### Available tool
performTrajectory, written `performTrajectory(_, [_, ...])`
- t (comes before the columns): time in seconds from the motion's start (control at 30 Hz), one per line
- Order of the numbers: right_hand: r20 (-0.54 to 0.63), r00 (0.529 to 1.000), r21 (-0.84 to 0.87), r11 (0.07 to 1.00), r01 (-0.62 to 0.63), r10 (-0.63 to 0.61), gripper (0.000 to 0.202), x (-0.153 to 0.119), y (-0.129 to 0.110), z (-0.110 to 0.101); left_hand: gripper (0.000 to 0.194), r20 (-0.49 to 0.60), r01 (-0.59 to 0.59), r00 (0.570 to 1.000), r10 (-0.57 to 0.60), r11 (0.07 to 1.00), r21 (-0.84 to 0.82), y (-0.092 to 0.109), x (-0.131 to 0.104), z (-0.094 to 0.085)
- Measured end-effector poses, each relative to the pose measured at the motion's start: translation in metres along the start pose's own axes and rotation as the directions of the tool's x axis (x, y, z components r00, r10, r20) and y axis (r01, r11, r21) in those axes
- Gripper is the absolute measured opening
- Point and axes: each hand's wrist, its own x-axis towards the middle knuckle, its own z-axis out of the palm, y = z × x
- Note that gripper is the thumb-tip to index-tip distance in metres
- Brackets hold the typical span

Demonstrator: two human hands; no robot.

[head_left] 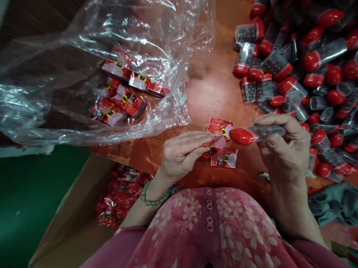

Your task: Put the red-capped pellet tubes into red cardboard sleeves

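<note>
My right hand (284,147) is closed around a clear plastic tube with a rounded red cap (243,136), held level with the cap pointing left. Between the fingers and thumb of my left hand (182,152) is a small red printed card or sleeve (217,143), partly hidden by the fingers. The red cap is close to that piece; whether they touch I cannot tell. Under and beside the left fingertips lie a red printed card (218,125) and another printed card (228,158) on the reddish-brown tabletop (207,97).
Many red-capped clear tubes (323,83) are heaped at the right. To the left, an open clear plastic bag (150,21) holds stacks of red printed cards (128,100). Below the table edge stands a cardboard box (69,212) with red packets (116,199). A grey-green cloth (339,202) lies at the right.
</note>
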Motion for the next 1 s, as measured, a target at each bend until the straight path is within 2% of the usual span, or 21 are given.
performTrajectory(0.1, [0.0,1.0,-0.042,0.999,0.003,-0.003,0.027,-0.002,-0.003,0.004,0.022,0.029,-0.101,0.995,0.099,0.991,0.087,-0.002,0.0,0.0])
performTrajectory(0.2, [0.021,0.998,-0.167,0.984,0.057,-0.054,0.016,-0.004,-0.008,0.008,0.019,0.044,-0.144,0.989,0.138,0.977,0.155,-0.003,-0.001,0.001])
performTrajectory(0.33, [0.088,0.993,-0.32,0.942,0.102,-0.078,0.008,-0.003,-0.014,0.009,0.016,0.058,-0.14,0.99,0.131,0.967,0.211,-0.004,-0.003,0.001])
performTrajectory(0.5, [0.183,0.983,-0.504,0.86,0.076,0.021,0.018,0.003,-0.019,0.005,0.014,0.141,-0.086,0.988,0.056,0.972,0.218,-0.004,-0.005,0.002])
performTrajectory(0.73, [0.38,0.902,-0.535,0.844,0.033,0.205,0.025,0.015,-0.02,-0.003,0.018,0.19,0.071,0.978,-0.09,0.992,0.104,-0.006,-0.007,0.0])
performTrajectory(0.83, [0.414,0.872,-0.521,0.854,-0.008,0.261,0.025,0.02,-0.021,-0.007,0.018,0.227,0.052,0.971,-0.072,0.994,0.094,-0.007,-0.006,-0.004])
performTrajectory(0.9, [0.41,0.874,-0.485,0.874,-0.034,0.261,0.023,0.022,-0.023,-0.012,0.018,0.223,0.062,0.972,-0.078,0.995,0.08,-0.008,-0.006,-0.007])
performTrajectory(1.0, [0.342,0.921,-0.406,0.913,-0.035,0.188,0.018,0.024,-0.027,-0.017,0.016,0.21,0.103,0.972,-0.109,0.994,0.04,-0.01,-0.005,-0.009])
